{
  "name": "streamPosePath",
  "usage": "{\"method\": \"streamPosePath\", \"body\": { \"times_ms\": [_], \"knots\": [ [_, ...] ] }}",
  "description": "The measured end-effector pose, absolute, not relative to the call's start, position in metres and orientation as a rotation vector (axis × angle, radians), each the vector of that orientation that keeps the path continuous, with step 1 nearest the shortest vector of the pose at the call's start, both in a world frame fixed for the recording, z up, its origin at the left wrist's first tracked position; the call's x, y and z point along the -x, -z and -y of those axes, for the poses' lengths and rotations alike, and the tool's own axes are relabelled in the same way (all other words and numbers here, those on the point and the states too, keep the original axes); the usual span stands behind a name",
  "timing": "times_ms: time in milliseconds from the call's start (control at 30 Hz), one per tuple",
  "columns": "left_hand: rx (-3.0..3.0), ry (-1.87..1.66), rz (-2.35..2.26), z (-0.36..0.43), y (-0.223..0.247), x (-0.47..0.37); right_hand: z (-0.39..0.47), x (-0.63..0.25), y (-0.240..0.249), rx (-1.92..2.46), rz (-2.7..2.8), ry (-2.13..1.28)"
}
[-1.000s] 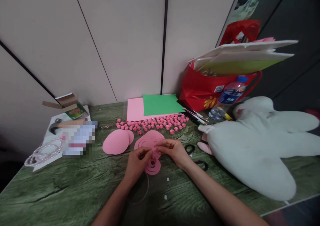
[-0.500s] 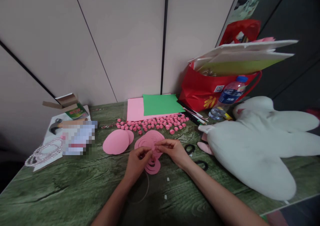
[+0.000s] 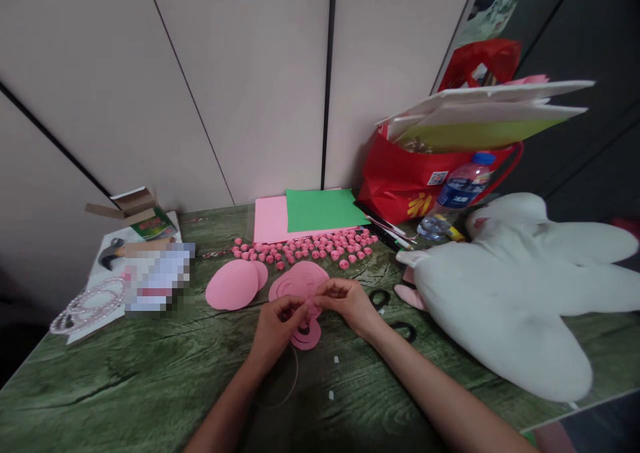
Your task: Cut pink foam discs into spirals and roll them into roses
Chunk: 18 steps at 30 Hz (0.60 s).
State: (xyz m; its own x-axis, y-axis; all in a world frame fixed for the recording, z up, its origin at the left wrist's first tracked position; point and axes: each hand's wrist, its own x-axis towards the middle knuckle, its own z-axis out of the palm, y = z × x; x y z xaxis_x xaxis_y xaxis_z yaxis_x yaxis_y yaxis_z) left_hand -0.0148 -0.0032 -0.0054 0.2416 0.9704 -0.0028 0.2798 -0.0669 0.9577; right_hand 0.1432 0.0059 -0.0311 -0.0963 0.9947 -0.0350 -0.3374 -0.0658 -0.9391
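My left hand point(image 3: 280, 327) and my right hand point(image 3: 346, 301) meet over pink paper cut into curling strips point(image 3: 306, 274). Thumbs and fingers of both are pinched together on a pink paper strip at the middle; the fingertips cover most of the pinched part. Under and around my hands, the cut pink paper lies in loose loops on the table. Left of it rests a stack of pink paper rounds point(image 3: 231, 285). Behind my hands sit rows of small rolled pink paper roses point(image 3: 330, 246). Black-handled scissors point(image 3: 380, 298) lie beside my right wrist, their blades not visible.
Green paper point(image 3: 323, 209) and pink paper point(image 3: 270, 218) lie at the back. To the right are a red bag point(image 3: 395, 173), a water bottle point(image 3: 457, 193) and a large white plush toy point(image 3: 500, 306). A hammer point(image 3: 113, 253) and bead strings point(image 3: 90, 303) lie left on the green wood-grain table point(image 3: 125, 373).
My left fingertips have shifted slightly right, closer to my right fingertips. The cut strips beneath have moved a little; the rest of the table looks the same.
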Motion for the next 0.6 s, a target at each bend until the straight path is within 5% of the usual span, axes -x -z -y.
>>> {"method": "streamPosePath", "body": {
  "times_ms": [600],
  "knots": [
    [-1.544,-0.904,-1.218,0.0032,0.0049,0.0139,-0.0055,-0.1437,0.0307,0.954,1.022,-1.472]
  ]
}}
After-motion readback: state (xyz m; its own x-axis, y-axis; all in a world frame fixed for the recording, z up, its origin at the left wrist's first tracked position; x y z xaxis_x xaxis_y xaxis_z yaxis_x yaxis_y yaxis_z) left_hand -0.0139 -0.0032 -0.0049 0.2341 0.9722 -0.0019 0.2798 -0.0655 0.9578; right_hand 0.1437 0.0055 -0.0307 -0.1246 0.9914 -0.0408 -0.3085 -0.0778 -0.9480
